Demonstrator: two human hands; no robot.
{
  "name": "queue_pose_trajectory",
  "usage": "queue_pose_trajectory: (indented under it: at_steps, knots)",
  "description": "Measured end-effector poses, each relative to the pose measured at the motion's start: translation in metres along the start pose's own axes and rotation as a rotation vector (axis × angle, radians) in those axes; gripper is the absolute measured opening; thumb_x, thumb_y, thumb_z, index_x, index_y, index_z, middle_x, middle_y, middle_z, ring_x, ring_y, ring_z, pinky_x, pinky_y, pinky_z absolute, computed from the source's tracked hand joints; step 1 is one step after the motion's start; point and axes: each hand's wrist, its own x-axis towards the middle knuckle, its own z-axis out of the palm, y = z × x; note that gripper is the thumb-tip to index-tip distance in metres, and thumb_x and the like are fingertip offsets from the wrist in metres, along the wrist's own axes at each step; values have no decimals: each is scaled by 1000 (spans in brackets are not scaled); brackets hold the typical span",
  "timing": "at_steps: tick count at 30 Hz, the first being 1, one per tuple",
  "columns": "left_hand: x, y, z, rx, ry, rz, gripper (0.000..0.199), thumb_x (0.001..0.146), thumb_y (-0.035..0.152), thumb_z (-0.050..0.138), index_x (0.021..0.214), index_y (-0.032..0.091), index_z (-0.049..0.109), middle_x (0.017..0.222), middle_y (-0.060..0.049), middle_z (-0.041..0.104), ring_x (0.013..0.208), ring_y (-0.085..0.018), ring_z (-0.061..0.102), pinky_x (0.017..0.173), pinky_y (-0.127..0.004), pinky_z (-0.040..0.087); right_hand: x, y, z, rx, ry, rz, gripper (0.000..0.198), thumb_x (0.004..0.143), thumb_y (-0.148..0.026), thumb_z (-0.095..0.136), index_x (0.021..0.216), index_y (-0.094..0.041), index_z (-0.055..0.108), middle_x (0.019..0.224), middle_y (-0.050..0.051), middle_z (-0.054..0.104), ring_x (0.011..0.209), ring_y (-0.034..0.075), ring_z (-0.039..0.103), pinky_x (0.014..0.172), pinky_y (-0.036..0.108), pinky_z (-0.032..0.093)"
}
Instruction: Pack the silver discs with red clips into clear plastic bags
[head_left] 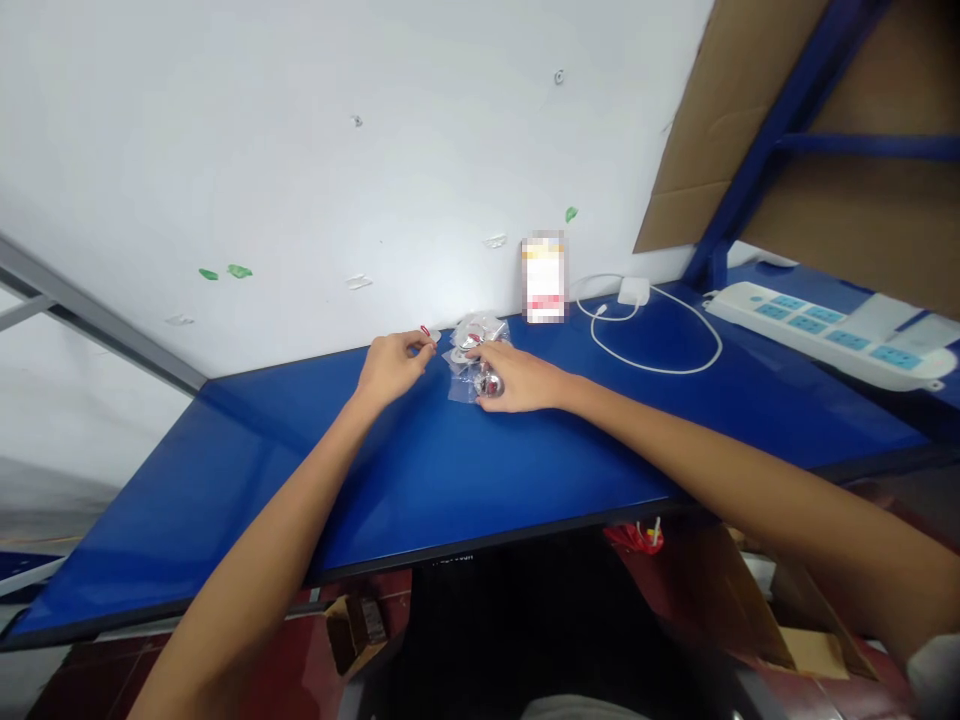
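My left hand is closed in a pinch over the back part of the blue table. At its fingertips is a small white piece with a red loop, too small to name exactly. Just to the right, my right hand curls around a small clear plastic bag with a round, shiny silver and dark red item inside. Behind its fingers lie several more clear bags with white, silver and red round pieces, partly hidden by the hand.
A blurred-out upright phone-like screen leans on the white wall. To its right are a white charger with a looped cable and a power strip. The table's dark front edge runs below my arms.
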Motion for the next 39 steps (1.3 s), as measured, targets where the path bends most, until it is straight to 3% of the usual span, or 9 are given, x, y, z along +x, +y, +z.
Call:
queue_pose_trajectory:
  at_steps: [3, 6, 9, 11, 20, 24, 28, 34, 39]
  knots:
    - [5, -24, 9, 142, 72, -5, 29, 98, 32, 61, 114, 20, 83, 102, -10, 83, 92, -30, 77, 92, -42, 57, 1, 3, 1, 47, -45, -36, 80, 86, -42, 83, 157, -23, 54, 156, 19, 62, 142, 40, 63, 116, 57, 52]
    - [12, -44, 19, 189, 69, 80, 42, 102, 31, 56, 137, 14, 72, 133, -19, 75, 115, -32, 72, 108, -46, 53, 1, 2, 2, 87, -88, -58, 80, 86, -41, 84, 158, -24, 53, 160, 18, 59, 145, 38, 61, 120, 55, 50]
    - [20, -57, 29, 227, 26, 205, 54, 108, 28, 48, 159, 14, 56, 162, -20, 57, 149, -34, 53, 127, -51, 39, 2, -3, 3, 118, -114, -78, 80, 86, -42, 85, 157, -22, 54, 159, 19, 59, 143, 37, 62, 120, 53, 51]
    - [23, -61, 33, 252, -16, 241, 56, 110, 27, 42, 165, 16, 49, 170, -19, 48, 157, -33, 44, 131, -53, 32, 3, -5, 4, 134, -124, -81, 83, 85, -46, 88, 157, -22, 54, 159, 19, 59, 141, 37, 64, 119, 53, 52]
    - [25, -66, 33, 199, 9, 195, 33, 109, 33, 54, 132, 19, 72, 119, -15, 64, 117, -31, 65, 111, -49, 51, 5, -5, 8, 170, -117, -21, 89, 83, -53, 89, 158, -22, 54, 156, 19, 60, 140, 41, 62, 117, 57, 52]
    - [27, -73, 33, 134, 64, 180, 24, 106, 28, 56, 123, 20, 70, 116, -13, 71, 115, -31, 66, 109, -47, 51, 4, -4, 10, 161, -114, -17, 86, 84, -54, 87, 157, -23, 54, 156, 19, 59, 136, 40, 64, 114, 56, 54]
    - [30, -77, 35, 111, 119, 121, 35, 105, 32, 61, 137, 18, 63, 116, -13, 74, 113, -31, 66, 108, -48, 50, 5, -7, 10, 156, -113, -44, 81, 86, -52, 85, 156, -24, 54, 155, 18, 60, 137, 39, 63, 116, 55, 52]
    - [27, -65, 35, 176, 127, 140, 8, 104, 24, 57, 102, 23, 66, 112, -13, 68, 107, -33, 65, 99, -47, 52, 6, -10, 5, 152, -125, -58, 80, 86, -49, 85, 155, -23, 55, 150, 17, 62, 135, 38, 63, 115, 53, 52]
    - [24, -55, 26, -30, 175, 83, 5, 108, 25, 53, 106, 23, 58, 118, -13, 71, 100, -27, 70, 91, -42, 56, 4, -7, -7, 110, -173, -124, 66, 100, -49, 70, 160, -30, 53, 135, 13, 65, 119, 35, 66, 104, 53, 56]
